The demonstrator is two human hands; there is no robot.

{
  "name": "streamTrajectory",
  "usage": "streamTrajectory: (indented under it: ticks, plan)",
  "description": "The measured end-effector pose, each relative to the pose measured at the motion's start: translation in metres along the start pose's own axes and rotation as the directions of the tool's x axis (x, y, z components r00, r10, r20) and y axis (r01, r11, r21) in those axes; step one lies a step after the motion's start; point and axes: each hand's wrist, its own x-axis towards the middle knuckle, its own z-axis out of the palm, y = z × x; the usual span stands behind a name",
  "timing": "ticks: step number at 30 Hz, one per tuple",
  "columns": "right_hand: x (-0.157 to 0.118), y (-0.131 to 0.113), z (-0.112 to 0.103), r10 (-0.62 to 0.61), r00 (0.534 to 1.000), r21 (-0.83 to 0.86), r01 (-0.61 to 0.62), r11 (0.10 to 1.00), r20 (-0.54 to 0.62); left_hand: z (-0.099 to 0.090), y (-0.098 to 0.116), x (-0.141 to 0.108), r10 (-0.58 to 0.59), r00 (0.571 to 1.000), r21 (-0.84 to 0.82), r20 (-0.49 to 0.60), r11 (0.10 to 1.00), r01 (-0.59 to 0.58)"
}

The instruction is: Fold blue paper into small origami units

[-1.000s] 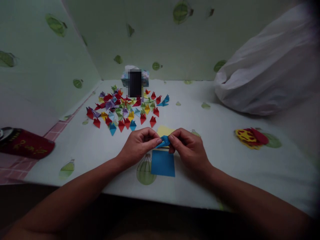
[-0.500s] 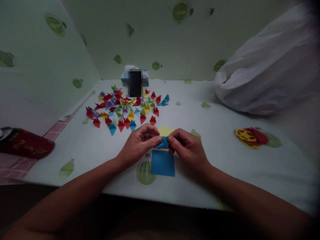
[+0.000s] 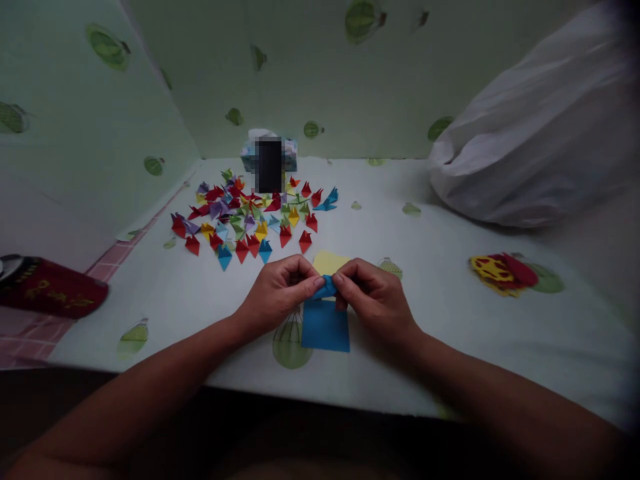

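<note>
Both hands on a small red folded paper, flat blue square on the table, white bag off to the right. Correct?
Wrong on color: the folded paper between the left hand and right hand is blue, not red, as the head view shows. The rest stands: flat blue square on the table, white bag off to the right.

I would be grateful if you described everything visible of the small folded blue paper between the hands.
The folded blue paper is a small, bright blue piece with angled, layered folds; it looks like thin paper. The left hand pinches one end and the right hand the other, hiding both ends, so its full shape cannot be told. In the picture it sits between the yellow paper and the flat blue square. Whether it touches either is unclear.
</note>
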Motion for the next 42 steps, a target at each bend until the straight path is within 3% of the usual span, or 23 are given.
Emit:
streamTrajectory:
  ticks: [4,10,17,21,26,33,39,42]
  plan:
    - [0.001,-0.001,0.000,0.039,0.999,0.021,-0.039,0.999,0.004,-0.001,-0.002,0.001,-0.006,1.000,-0.016,0.008,1.000,0.006]
    - [0.003,0.000,0.000,0.125,0.992,0.173,-0.128,0.977,0.031,-0.002,-0.003,0.002,-0.104,0.995,-0.068,0.002,0.992,0.104]
    - [0.007,0.006,0.002,0.294,0.946,0.399,-0.324,0.858,0.137,-0.004,-0.006,0.003,-0.230,0.971,-0.192,0.063,0.952,0.238]
    - [0.009,0.010,0.002,0.322,0.931,0.471,-0.366,0.803,0.175,-0.005,-0.006,0.005,-0.275,0.956,-0.264,0.104,0.919,0.293]
    - [0.008,0.010,0.003,0.312,0.938,0.470,-0.345,0.813,0.148,-0.004,-0.006,0.005,-0.271,0.957,-0.238,0.101,0.928,0.287]
    - [0.010,0.012,0.003,0.353,0.934,0.521,-0.330,0.787,0.058,-0.003,-0.013,0.005,-0.232,0.973,-0.308,0.013,0.924,0.225]
    - [0.009,0.011,0.004,0.372,0.928,0.472,-0.338,0.814,0.024,0.005,-0.010,0.003,-0.072,0.997,-0.171,-0.005,0.983,0.070]
    - [0.008,0.011,0.006,0.378,0.925,0.476,-0.348,0.808,0.036,0.007,-0.009,0.002,-0.076,0.997,-0.115,0.034,0.990,0.080]
